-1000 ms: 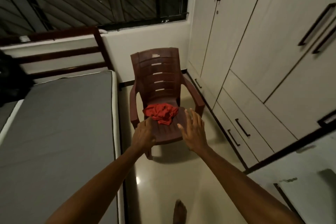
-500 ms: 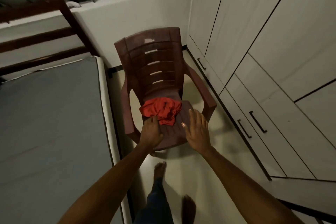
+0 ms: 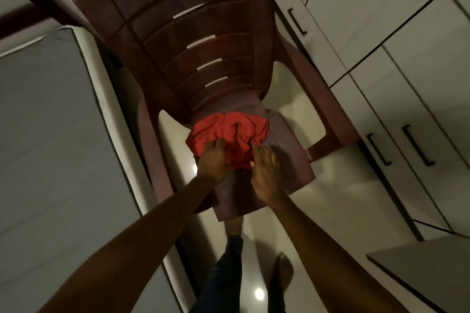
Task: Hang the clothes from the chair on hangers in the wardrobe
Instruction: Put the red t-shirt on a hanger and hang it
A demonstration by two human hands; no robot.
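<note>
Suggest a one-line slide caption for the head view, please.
Both hands, left hand and right hand, reach the red garment on the chair.

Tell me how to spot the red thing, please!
Find the dark brown plastic chair standing between the grey bed and the white wardrobe. On its seat lies a crumpled red cloth, with the left hand and right hand reaching onto it. It is the only bright red thing here.
</note>
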